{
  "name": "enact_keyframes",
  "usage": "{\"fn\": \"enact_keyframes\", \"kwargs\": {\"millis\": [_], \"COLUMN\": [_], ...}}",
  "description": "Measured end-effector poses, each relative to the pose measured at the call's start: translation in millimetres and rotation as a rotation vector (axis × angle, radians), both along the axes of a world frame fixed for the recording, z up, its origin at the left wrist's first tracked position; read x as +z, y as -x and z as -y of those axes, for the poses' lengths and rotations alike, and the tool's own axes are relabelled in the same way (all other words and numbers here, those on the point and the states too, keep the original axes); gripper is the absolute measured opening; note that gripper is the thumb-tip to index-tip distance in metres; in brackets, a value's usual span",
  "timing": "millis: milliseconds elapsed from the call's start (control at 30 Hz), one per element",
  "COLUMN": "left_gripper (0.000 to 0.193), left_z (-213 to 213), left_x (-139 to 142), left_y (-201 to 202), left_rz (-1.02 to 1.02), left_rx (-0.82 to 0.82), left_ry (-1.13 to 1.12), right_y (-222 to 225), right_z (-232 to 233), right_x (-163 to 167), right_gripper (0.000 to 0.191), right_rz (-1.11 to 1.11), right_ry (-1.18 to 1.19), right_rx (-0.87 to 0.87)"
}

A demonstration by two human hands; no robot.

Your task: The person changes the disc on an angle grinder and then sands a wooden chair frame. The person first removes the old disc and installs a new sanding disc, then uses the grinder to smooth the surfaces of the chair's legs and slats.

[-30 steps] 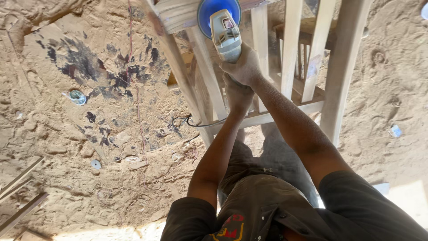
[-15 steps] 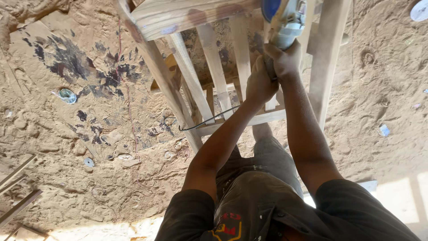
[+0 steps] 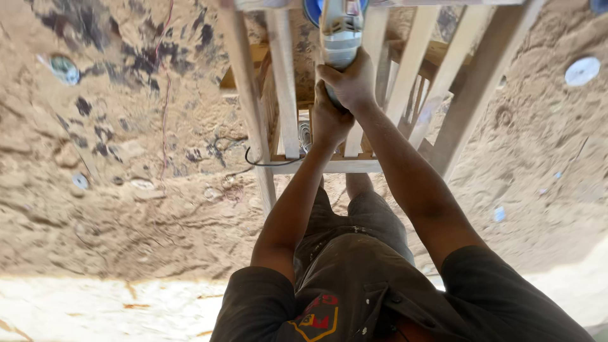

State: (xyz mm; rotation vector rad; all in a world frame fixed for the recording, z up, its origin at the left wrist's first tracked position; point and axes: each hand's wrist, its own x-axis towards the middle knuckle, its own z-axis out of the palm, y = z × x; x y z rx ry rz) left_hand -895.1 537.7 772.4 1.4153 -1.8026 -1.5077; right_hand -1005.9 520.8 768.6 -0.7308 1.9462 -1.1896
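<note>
Two hands on one tool here: the right hand [image 3: 354, 82] is wrapped round the body of the grey handheld power grinder with a blue disc guard [image 3: 341, 28], fingers clamped tight, and the left hand [image 3: 329, 120] grips its tail just below, steadying it. The disc end sits against the top edge of the pale unfinished wooden frame [image 3: 285, 95], between its slats. Narrow gaps there; open sandy, sawdust-covered floor [image 3: 126, 209] lies to either side.

Round discs [image 3: 582, 71] lie on sawdust-strewn ground [image 3: 126, 215].
</note>
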Motion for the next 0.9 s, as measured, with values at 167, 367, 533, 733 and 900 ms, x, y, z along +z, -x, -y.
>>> {"fn": "enact_keyframes", "kwargs": {"millis": [167,367,533,733,900], "left_gripper": [0.073,0.079,0.080,0.084,0.086], "left_z": [13,-3,-12,-27,-38], "left_x": [6,2,1,-12,-24], "left_y": [-30,-34,-28,-12,2], "left_rz": [-0.106,-0.152,-0.139,-0.002,0.063], "left_rx": [0.227,0.338,0.243,0.079,-0.152], "left_ry": [-0.006,-0.074,-0.042,-0.213,-0.078], "right_y": [-39,-53,-41,-20,4], "right_z": [41,37,17,-13,-48], "right_x": [19,25,24,11,1], "right_gripper": [0.050,0.049,0.051,0.043,0.033], "right_rz": [-0.099,-0.127,-0.101,-0.058,0.109], "right_ry": [-0.002,-0.080,-0.021,-0.109,0.042], "right_rx": [0.235,0.324,0.200,0.036,-0.130]}}
